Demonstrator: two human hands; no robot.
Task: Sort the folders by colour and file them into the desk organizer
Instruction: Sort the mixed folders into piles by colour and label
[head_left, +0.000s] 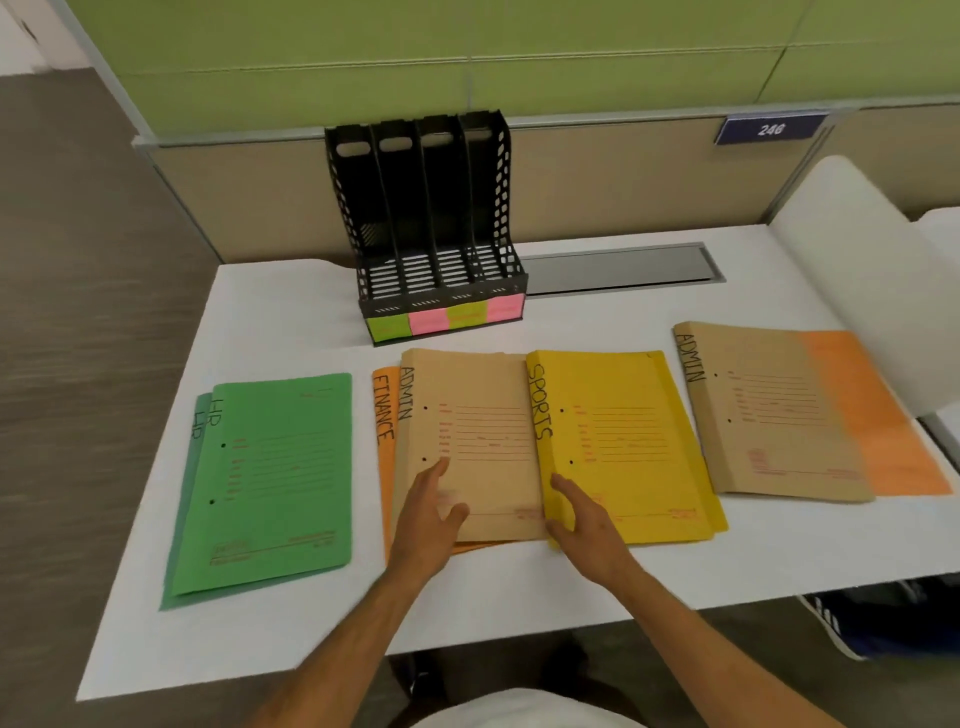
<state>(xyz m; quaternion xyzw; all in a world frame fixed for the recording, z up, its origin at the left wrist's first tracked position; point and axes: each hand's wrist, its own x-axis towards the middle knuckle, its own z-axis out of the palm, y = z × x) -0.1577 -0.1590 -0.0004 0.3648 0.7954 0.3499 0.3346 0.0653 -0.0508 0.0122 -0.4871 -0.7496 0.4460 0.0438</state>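
A black desk organizer (431, 228) with green and pink labels stands at the back of the white desk (291, 322), its slots empty. Two green HR folders (270, 483) lie stacked at the left. In the middle, a brown ADMIN folder (478, 415) lies on an orange FINANCE folder (385, 415), beside a yellow SPORTS folder (628, 441). Another brown ADMIN folder (769, 410) covers an orange folder (893, 415) at the right. My left hand (431, 514) rests flat on the middle brown folder. My right hand (587, 525) touches the yellow folder's left edge, fingers spread.
A grey cable tray (618, 267) is set into the desk behind the folders. A white chair back (852, 270) stands at the right. A green partition wall (467, 52) closes off the back. A dark bag (893, 618) sits under the desk at the right.
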